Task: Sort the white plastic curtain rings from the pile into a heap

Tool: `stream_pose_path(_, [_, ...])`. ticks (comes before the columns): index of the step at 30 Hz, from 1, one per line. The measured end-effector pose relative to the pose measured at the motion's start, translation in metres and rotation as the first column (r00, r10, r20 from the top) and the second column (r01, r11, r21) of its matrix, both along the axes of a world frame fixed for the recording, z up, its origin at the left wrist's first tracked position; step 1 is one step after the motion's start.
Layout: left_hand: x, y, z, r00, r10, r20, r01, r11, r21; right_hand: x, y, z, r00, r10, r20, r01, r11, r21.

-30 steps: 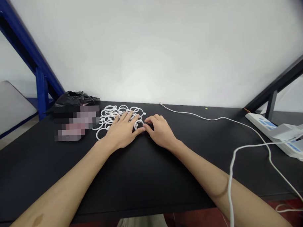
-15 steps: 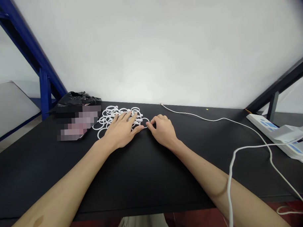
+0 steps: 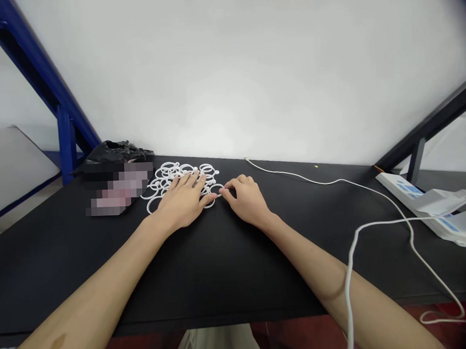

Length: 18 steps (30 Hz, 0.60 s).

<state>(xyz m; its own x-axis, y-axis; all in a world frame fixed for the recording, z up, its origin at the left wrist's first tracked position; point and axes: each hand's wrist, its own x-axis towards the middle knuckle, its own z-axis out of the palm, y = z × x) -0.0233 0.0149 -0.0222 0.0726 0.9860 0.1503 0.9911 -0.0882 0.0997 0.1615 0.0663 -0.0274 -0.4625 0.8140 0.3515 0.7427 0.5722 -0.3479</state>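
A flat heap of white rings (image 3: 167, 171) with small eyelets lies on the black table (image 3: 206, 277), several of them overlapping. My left hand (image 3: 183, 199) rests palm down over the heap, its fingers spread and hiding part of it. At the right edge of the heap, my right hand (image 3: 246, 197) has thumb and forefinger closed on the rim of one white ring (image 3: 214, 185). That ring lies low, near my left thumb, and touches or overlaps the others.
Left of the rings lie a black plastic bag (image 3: 115, 150) and a blurred-out packet (image 3: 119, 191). A white cable (image 3: 313, 181) snakes across the right side, passing over my right forearm. A white power strip (image 3: 413, 193) sits far right. Behind stands a white wall (image 3: 230, 83).
My right hand has moved slightly left with the ring, bringing it closer to the heap. My left hand stays spread on the rings. The view has shifted a little.
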Motion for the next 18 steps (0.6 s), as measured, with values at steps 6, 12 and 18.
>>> stream_pose_path(6, [-0.0016,0.0012,0.0003,1.0,0.007,-0.001,-0.007,1.0,-0.031,-0.0013,-0.0025,-0.0002,0.998,0.067,-0.008,-0.067,0.997,-0.024])
stream_pose_path(12, [-0.0023,0.003,-0.0018,1.0,-0.025,-0.005,0.025,0.998,0.057,-0.0009,-0.0031,-0.0001,0.996,0.092,0.004,-0.092,0.996,-0.02])
stream_pose_path(18, [-0.004,0.003,-0.0001,0.997,-0.044,0.069,0.036,0.991,0.126,-0.0019,-0.0025,-0.0008,0.996,0.083,0.014,-0.083,0.996,-0.014])
